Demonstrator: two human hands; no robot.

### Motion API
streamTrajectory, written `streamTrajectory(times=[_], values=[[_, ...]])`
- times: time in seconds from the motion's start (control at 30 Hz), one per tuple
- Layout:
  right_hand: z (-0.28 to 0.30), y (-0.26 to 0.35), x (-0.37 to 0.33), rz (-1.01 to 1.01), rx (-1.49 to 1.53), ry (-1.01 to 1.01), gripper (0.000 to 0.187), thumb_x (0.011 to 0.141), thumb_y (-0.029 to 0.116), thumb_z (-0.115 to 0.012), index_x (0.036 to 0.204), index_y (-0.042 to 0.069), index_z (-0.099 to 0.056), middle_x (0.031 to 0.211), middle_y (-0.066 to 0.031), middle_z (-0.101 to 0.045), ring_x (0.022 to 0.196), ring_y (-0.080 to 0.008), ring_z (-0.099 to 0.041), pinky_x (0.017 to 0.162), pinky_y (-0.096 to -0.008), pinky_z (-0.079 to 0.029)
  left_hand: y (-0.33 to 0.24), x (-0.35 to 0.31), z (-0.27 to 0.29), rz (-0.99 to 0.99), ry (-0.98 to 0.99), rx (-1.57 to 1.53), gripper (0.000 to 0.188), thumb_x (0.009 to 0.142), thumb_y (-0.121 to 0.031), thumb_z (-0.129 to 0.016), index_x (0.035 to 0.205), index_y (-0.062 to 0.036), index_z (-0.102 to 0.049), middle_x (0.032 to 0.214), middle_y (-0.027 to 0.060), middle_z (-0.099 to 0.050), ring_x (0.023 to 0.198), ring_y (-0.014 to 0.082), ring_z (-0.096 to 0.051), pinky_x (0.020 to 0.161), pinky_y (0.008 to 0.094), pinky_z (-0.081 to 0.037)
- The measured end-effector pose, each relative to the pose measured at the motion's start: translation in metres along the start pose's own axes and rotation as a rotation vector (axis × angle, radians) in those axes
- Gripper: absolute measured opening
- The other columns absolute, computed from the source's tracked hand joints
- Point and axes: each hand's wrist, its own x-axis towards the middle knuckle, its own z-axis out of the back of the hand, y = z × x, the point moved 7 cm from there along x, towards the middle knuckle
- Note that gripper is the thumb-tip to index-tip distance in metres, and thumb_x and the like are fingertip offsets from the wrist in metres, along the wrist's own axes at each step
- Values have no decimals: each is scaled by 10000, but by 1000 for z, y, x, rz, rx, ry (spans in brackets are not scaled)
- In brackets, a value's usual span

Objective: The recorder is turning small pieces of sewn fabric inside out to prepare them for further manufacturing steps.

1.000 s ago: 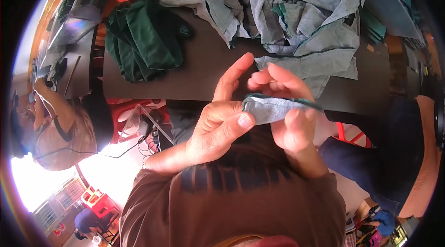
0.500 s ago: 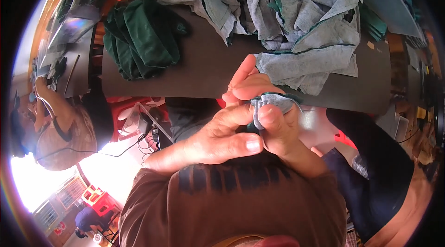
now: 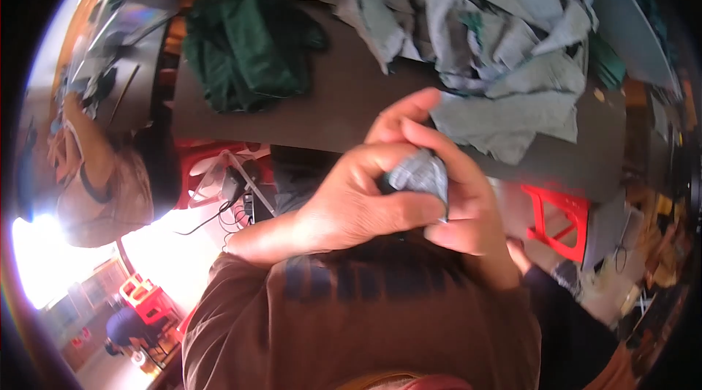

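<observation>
A small piece of grey cloth (image 3: 423, 173), bunched into a folded shape, is held between my two hands just in front of my chest. My left hand (image 3: 358, 196) pinches it, with the thumb lying across its near side and the other fingers behind it. Around its right side curl the fingers of my right hand (image 3: 472, 203), slightly blurred, with the thumb low at the cloth's near right corner. Fingers hide part of the cloth. Past my hands, a heap of grey cloth pieces (image 3: 504, 115) with dark green edges lies on the dark table (image 3: 344, 115).
A crumpled dark green cloth (image 3: 245, 46) lies at the table's left. A red stool (image 3: 563, 222) stands at the right, near another person's dark-clothed limb (image 3: 570, 317). At the left, another person (image 3: 110, 185) sits working. A cable (image 3: 201, 227) hangs below the table.
The cloth has turned and is bunched more tightly; my left thumb now lies across it. My right hand's fingers have shifted around its side. The person at right has moved, revealing the red stool.
</observation>
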Motion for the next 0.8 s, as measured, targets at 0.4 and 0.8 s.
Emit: streamTrajectory(times=[0.4,0.8], values=[[26,-3,-18,43,22,-222,246,792,-6,-627,1023,-12,-542,934,-60,-560,881,-127,-519,770,-255,-420,-6,9,-3,-72,208,248,136,710,-81,-666,839,-43,-642,1415,183,-229,1322,251,-223,1001,364,-289],[13,16,-8,260,-333,-252,209,735,-73,-653,933,-26,-608,1030,-162,-602,898,-198,-590,784,-283,-459,-20,3,7,-118,110,346,206,653,-39,-624,859,-33,-634,1382,170,-307,1259,300,-302,1010,400,-289]])
